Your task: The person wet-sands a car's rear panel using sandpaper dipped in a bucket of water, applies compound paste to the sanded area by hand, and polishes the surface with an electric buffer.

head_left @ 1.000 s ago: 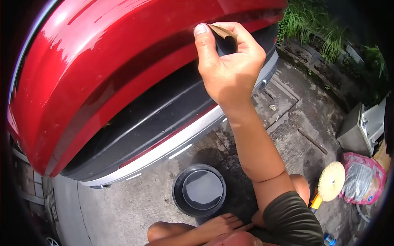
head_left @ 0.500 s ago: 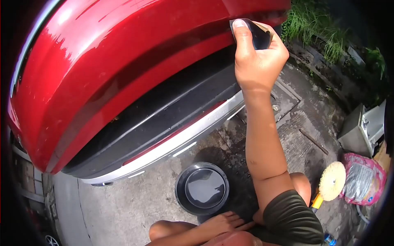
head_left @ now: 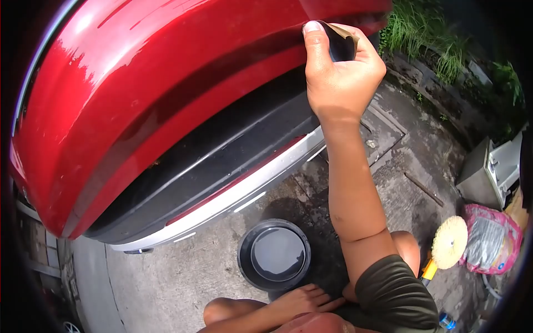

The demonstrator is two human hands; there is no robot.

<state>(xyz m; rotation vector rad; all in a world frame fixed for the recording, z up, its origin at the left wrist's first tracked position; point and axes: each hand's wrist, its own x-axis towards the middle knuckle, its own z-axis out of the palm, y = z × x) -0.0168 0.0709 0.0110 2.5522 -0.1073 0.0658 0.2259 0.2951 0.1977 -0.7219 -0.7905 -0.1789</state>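
My right hand (head_left: 345, 83) is closed around a folded piece of sandpaper (head_left: 341, 48), black on one face and brown on the back. Its thumb presses the near edge, and the sheet is at the lower right surface of the red car bumper (head_left: 183, 61). Whether the hidden fingers touch the paint I cannot tell. Down by my legs, my left hand (head_left: 305, 302) lies flat with its fingers stretched out, holding nothing. Just beyond it stands a black basin (head_left: 244, 269) with water in it.
A polisher with a fluffy cream pad (head_left: 448, 242) and yellow neck is on the right, beside a pink plastic bag (head_left: 491, 238). Behind them sits a grey metal box (head_left: 480, 175). A stick (head_left: 423, 189) lies on the concrete; grass (head_left: 416, 33) grows at upper right.
My right hand has shifted slightly left and up along the bumper with the sandpaper, which now looks more curled. The left hand stays where it was.
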